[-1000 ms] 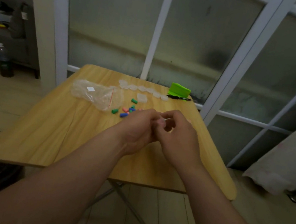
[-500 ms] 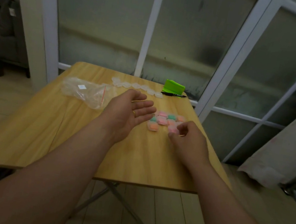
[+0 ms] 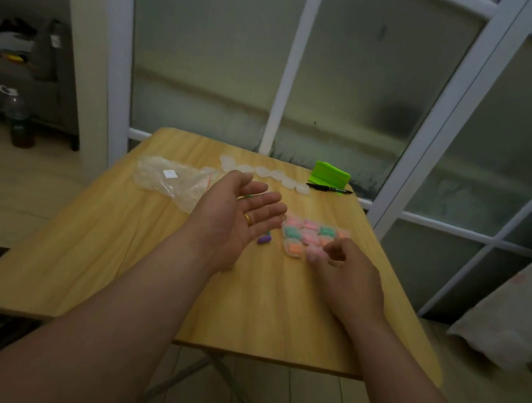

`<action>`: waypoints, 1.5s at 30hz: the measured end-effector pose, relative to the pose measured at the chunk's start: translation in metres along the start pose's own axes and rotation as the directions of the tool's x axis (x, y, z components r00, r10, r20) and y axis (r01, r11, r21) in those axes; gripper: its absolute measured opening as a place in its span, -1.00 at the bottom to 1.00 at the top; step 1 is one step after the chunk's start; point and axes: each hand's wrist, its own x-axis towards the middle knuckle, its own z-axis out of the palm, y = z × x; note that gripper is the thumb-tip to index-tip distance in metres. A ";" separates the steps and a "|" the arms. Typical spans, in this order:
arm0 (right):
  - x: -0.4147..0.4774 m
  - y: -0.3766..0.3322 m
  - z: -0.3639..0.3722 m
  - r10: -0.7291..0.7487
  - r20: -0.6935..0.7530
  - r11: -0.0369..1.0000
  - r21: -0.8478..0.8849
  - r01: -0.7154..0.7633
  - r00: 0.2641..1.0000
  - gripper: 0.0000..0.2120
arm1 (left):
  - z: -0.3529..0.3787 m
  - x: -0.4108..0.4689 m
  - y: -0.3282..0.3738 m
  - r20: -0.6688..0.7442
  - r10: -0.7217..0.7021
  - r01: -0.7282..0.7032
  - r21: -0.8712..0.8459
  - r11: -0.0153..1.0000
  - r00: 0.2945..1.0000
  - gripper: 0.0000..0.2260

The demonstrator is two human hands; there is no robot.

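**Hovering over the little coloured cases**

My right hand (image 3: 346, 275) is nearest, fingers curled, their tips at a pink case (image 3: 313, 256). I cannot tell whether they pinch it. Just beyond those tips lies the cluster of coloured cases (image 3: 308, 233). My left hand (image 3: 238, 218) is palm up, fingers straight and released, with a purple piece (image 3: 264, 238) just beside it. Past its fingertips lie a clear bag (image 3: 171, 180), a row of clear lids (image 3: 262, 171), then a green box (image 3: 330, 174).

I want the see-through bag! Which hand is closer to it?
Left. The left hand is open right beside the see-through bag; the right hand is farther off, by the coloured cases.
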 end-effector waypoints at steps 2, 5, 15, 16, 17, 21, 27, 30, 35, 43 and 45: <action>0.000 -0.003 -0.002 0.005 -0.018 0.999 0.038 -0.004 1.000 -0.78 | -0.004 0.002 0.008 -0.003 0.007 -0.007 -0.027 1.000 1.000 -0.64; 0.002 -0.007 -0.003 -0.023 -0.063 0.997 0.069 0.027 0.998 -0.83 | -0.012 0.005 0.023 -0.026 0.042 -0.044 -0.065 0.997 0.999 -0.62; 0.077 -0.068 0.039 -0.237 0.035 0.970 -0.039 0.238 0.971 -0.83 | -0.057 0.020 0.074 -0.165 0.150 -0.184 -0.218 0.959 0.975 -0.73; 0.086 -0.077 0.048 -0.262 0.054 0.963 -0.047 0.265 0.963 -0.82 | -0.061 0.022 0.078 -0.174 0.158 -0.196 -0.227 0.954 0.972 -0.74; 0.095 -0.084 0.056 -0.284 0.079 0.956 -0.058 0.289 0.956 -0.81 | -0.064 0.023 0.081 -0.179 0.162 -0.203 -0.238 0.950 0.970 -0.73; 0.131 -0.115 0.095 -0.334 0.248 0.924 -0.107 0.368 0.910 -0.74 | -0.070 0.029 0.087 -0.191 0.178 -0.226 -0.272 0.935 0.965 -0.72; 0.161 -0.149 0.139 -0.406 0.396 0.870 -0.108 0.481 0.824 -0.64 | -0.080 0.035 0.093 -0.213 0.190 -0.248 -0.297 0.922 0.958 -0.62; 0.174 -0.163 0.146 -0.438 0.473 0.824 -0.127 0.551 0.764 -0.56 | -0.083 0.038 0.095 -0.225 0.184 -0.249 -0.307 0.919 0.957 -0.62; 0.187 -0.182 0.150 -0.341 0.698 0.700 -0.259 0.666 0.630 -0.46 | -0.082 0.042 0.094 -0.232 0.164 -0.232 -0.309 0.922 0.959 -0.67; 0.181 -0.167 0.150 -0.353 0.569 0.775 -0.266 0.573 0.743 -0.58 | -0.079 0.041 0.087 -0.235 0.131 -0.196 -0.279 0.940 0.963 -0.66; 0.180 -0.162 0.136 -0.389 0.486 0.801 -0.242 0.548 0.783 -0.60 | -0.077 0.038 0.087 -0.231 0.129 -0.187 -0.247 0.951 0.964 -0.71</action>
